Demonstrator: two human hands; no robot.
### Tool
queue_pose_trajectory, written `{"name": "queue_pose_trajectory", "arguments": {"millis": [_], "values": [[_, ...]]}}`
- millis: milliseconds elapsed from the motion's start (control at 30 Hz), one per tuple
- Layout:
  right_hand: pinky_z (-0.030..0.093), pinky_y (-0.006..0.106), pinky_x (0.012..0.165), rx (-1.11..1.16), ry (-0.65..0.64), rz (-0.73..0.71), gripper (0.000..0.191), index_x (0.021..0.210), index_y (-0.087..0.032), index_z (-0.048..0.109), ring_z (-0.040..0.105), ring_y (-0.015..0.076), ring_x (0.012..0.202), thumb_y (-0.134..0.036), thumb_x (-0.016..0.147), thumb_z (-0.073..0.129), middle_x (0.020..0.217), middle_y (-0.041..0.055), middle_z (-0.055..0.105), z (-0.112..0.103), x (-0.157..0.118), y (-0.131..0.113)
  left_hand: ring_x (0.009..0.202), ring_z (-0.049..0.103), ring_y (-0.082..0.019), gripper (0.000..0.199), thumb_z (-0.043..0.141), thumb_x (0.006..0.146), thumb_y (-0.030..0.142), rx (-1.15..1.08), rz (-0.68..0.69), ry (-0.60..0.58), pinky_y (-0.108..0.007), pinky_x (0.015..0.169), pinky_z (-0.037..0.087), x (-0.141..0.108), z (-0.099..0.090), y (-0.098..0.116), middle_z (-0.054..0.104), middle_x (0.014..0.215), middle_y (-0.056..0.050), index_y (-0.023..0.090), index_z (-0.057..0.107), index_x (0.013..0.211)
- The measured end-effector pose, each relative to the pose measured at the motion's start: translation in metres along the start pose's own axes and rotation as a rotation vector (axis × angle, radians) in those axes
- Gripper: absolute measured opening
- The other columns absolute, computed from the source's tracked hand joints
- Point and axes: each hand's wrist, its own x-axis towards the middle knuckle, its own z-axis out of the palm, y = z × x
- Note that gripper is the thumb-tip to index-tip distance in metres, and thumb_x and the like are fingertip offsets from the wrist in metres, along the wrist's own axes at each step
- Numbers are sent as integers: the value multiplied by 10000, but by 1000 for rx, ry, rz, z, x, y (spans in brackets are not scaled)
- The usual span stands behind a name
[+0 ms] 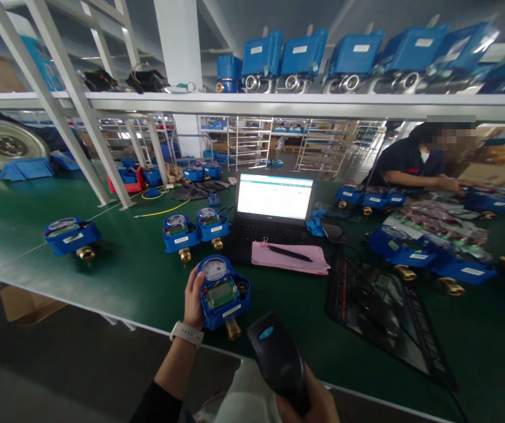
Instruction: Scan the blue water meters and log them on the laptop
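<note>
left hand (194, 298): fingers clamped on the side of a blue meter (226, 302), which lies just right of them | right hand (316, 399): fingers wrapped round a black scanner (276, 352), its head beyond them | laptop (274, 200): beyond both hands' fingers | mouse (373, 308): right of the right fingers, farther off

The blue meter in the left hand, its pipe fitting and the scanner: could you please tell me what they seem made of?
Blue meter housing: probably moulded plastic, slightly glossy, judging by its even colour. Pipe fitting: likely brass, given its yellowish metallic sheen. Scanner: apparently smooth black plastic, from its soft highlights.
</note>
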Motion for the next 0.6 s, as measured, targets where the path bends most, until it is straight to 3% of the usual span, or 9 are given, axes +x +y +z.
{"name": "queue_pose_trajectory", "arguments": {"millis": [133,267,367,433,500,600], "values": [[569,361,928,-278,1,-153,556,1421,-110,509,672,264,1108,-381,945,409,1281,158,662,-30,53,-4,927,684,-256,757,917,464,523,3,-37,22,-353,793,549,1,-2,0,751,973,-55,174,663,1085],[582,465,923,-589,-19,-245,571,1414,-65,532,672,302,1048,-291,901,421,1146,173,688,-40,100,0,890,687,-248,745,901,502,502,16,-67,24,-350,763,556,1,-3,1,748,982,-58,173,653,1122],[589,464,916,-633,-61,-286,538,1369,-110,593,672,288,991,-255,857,508,1053,124,703,-37,114,7,929,688,-253,696,878,543,475,27,-85,38,-342,772,557,1,-4,2,747,1013,-58,181,653,1132],[601,436,899,-628,-43,-307,517,1384,-151,583,671,272,1017,-317,896,544,1115,110,695,-43,117,15,965,689,-259,655,856,582,452,36,-101,49,-340,790,559,1,-4,2,746,1033,-61,187,652,1145],[598,414,914,-636,54,-347,531,1428,-191,535,657,257,1089,-436,957,525,1211,102,675,-62,121,29,985,693,-260,629,835,621,433,42,-116,55,-339,808,565,0,-5,3,746,1047,-63,190,648,1170],[576,455,944,-704,358,-363,572,1400,-205,536,637,288,1131,-591,995,416,1202,114,674,-106,131,65,938,711,-262,627,810,674,425,45,-137,41,-362,804,586,0,-6,3,746,1043,-63,199,633,1232]]}}
